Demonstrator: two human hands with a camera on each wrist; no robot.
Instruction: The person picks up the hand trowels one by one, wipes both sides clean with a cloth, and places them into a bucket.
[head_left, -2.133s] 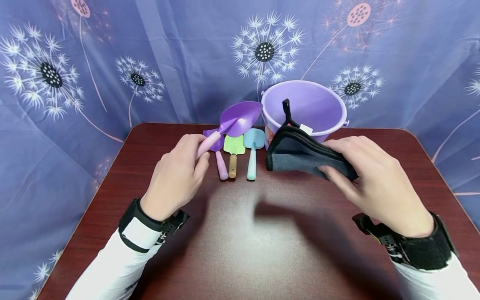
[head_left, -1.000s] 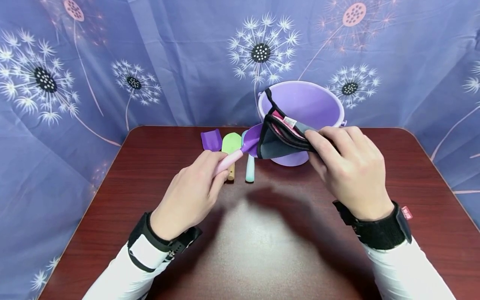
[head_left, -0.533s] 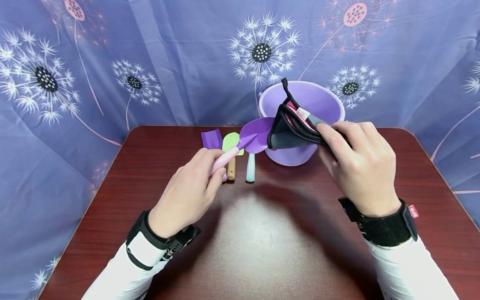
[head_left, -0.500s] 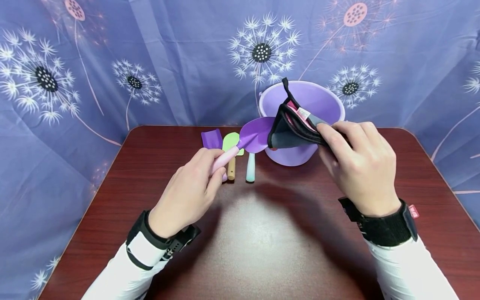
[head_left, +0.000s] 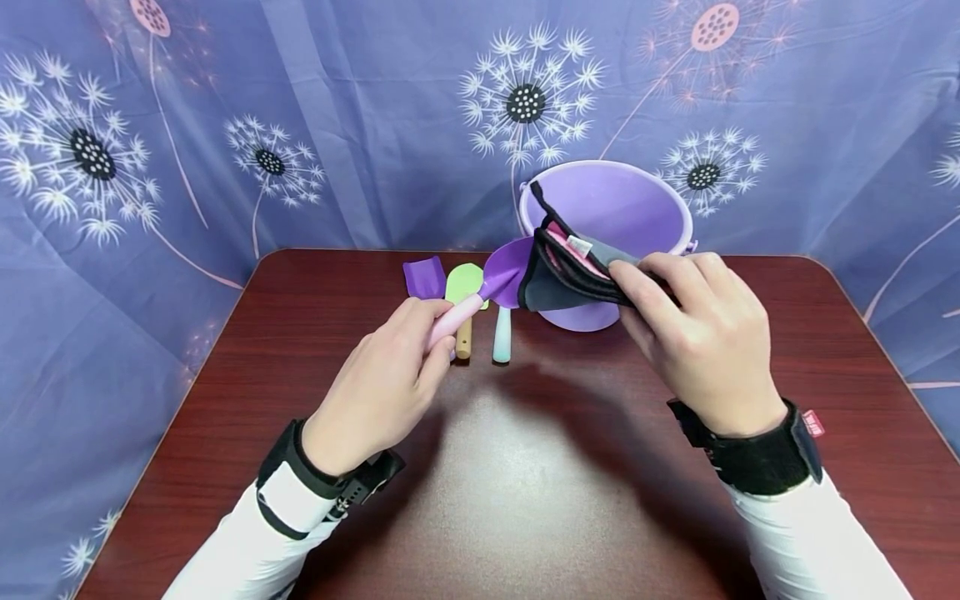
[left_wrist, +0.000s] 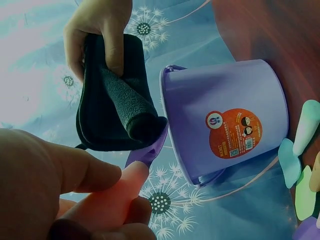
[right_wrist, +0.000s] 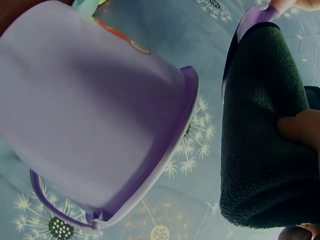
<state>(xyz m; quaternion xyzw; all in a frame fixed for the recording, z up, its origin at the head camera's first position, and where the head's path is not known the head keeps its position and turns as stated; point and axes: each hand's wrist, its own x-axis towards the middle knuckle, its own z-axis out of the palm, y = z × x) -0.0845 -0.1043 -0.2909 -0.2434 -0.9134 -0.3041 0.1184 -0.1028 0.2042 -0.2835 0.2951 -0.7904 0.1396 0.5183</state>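
My left hand (head_left: 375, 387) grips the pink handle of a toy shovel (head_left: 454, 322), whose purple blade points right, above the table. Pinched in my right hand (head_left: 701, 337) is a folded grey cloth (head_left: 558, 292) with black edging, a pink inner side and a white tag. The cloth lies over the far part of the blade and hides its tip. In the left wrist view, the cloth (left_wrist: 125, 95) hangs folded against the purple blade (left_wrist: 150, 152). The right wrist view shows the cloth (right_wrist: 265, 135) with a strip of purple blade along its edge.
Behind the cloth stands a light purple bucket (head_left: 600, 208). On the table (head_left: 517, 500), left of it, lie a purple shovel (head_left: 424, 277), a green shovel with a wooden handle (head_left: 464, 283) and one with a pale turquoise handle (head_left: 502, 335). A patterned blue curtain (head_left: 375, 108) hangs behind.
From in front of the bucket, the cloth has come onto the shovel blade. It then slid right toward the tip and back left. The left hand moved slightly right, lowering the shovel.
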